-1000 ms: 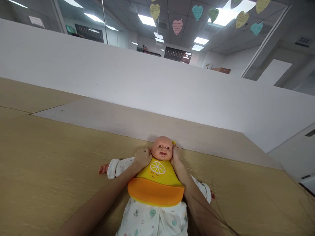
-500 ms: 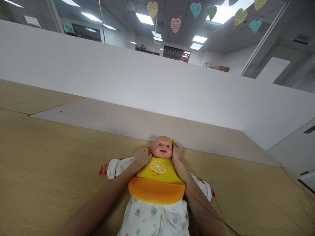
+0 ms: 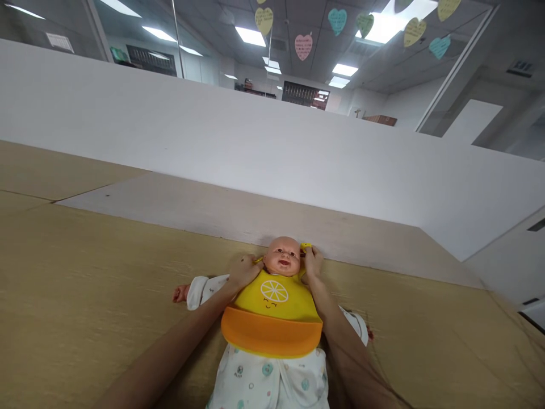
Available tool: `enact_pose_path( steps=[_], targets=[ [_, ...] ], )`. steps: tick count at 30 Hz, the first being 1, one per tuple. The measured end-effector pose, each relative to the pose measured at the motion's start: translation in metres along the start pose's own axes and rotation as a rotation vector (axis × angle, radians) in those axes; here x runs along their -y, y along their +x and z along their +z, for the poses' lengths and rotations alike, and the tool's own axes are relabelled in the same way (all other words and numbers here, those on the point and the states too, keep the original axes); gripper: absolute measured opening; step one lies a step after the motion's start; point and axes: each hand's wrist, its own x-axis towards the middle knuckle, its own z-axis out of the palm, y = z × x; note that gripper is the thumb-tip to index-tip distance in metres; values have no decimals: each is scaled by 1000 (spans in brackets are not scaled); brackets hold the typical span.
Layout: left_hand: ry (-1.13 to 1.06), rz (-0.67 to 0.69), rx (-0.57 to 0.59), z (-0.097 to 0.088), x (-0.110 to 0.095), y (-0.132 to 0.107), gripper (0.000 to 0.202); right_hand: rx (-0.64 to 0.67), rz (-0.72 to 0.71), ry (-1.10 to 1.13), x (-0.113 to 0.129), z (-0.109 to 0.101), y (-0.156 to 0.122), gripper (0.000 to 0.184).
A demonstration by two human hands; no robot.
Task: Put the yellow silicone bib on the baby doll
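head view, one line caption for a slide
Left hand and right hand hold the strap ends of a yellow bib at the neck of a doll on a table.

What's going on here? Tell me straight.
A person is handling a baby doll that lies face up on a wooden tabletop. The doll wears a yellow and orange bib with a lemon slice printed on it. The left hand and the right hand sit on either side of the doll's neck. Each pinches an end of the bib's neck strap, and a yellow strap tip shows just above the right hand.
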Motion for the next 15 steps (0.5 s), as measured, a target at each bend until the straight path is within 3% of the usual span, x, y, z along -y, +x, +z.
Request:
enact_pose_path(
  steps=[7, 11, 15],
  targets=[
    [-293, -29, -73, 5, 8, 6, 14, 89, -41, -126, 6, -10, 3, 28],
    [-646, -95, -95, 11, 12, 10, 3, 139, -54, -190, 4, -15, 1, 31],
    [-1073, -177, -55, 9, 11, 8, 17, 180, 8, -268, 1, -17, -2, 29]
  ],
)
